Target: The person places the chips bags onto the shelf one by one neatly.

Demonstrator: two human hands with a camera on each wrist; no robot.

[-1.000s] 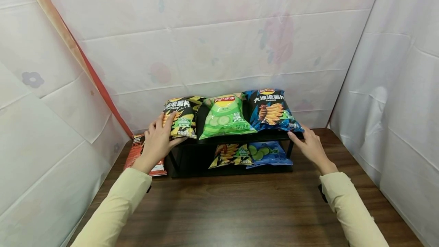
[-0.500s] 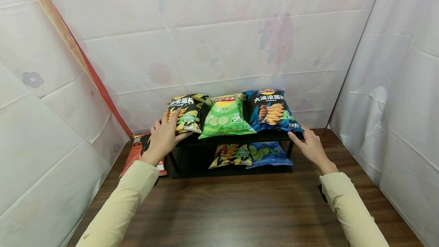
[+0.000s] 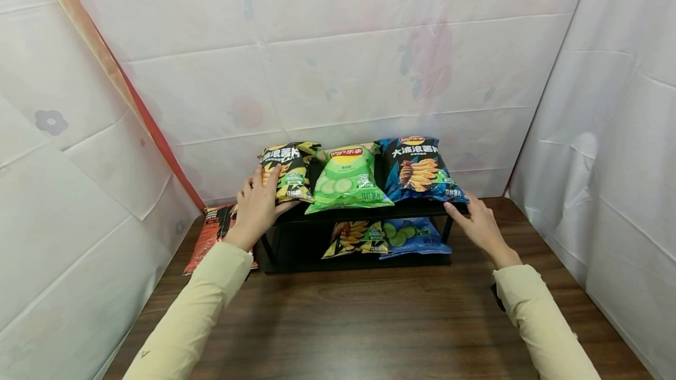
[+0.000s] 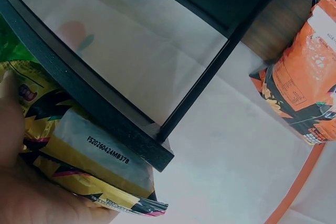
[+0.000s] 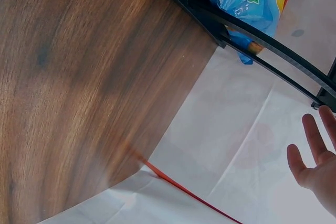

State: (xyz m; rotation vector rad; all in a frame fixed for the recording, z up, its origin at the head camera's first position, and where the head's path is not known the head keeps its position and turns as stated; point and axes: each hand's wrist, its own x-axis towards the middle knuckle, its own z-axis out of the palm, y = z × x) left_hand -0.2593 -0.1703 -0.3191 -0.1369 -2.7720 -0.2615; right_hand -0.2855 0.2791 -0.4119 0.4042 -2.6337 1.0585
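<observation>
My left hand holds the left side of a black-and-yellow bag of chips on the top tier of a black two-tier rack. Its fingers spread over the bag's face, and the thumb points along the bag's front bottom edge. The left wrist view shows the bag's crimped end against the palm. At the rack's right end, my right hand rests by the top corner, just below a dark blue bag of chips. Several of its fingers look extended. A green bag of chips lies between the two.
On the lower tier lie another black-and-yellow bag and a light blue bag. A red-orange bag lies on the wooden table left of the rack. White cloth walls stand behind and at both sides.
My left hand has shifted the black-and-yellow bag right and slightly back, closer to the green bag. The red-orange bag's lower left end has moved slightly left. The right hand has stayed in place.
</observation>
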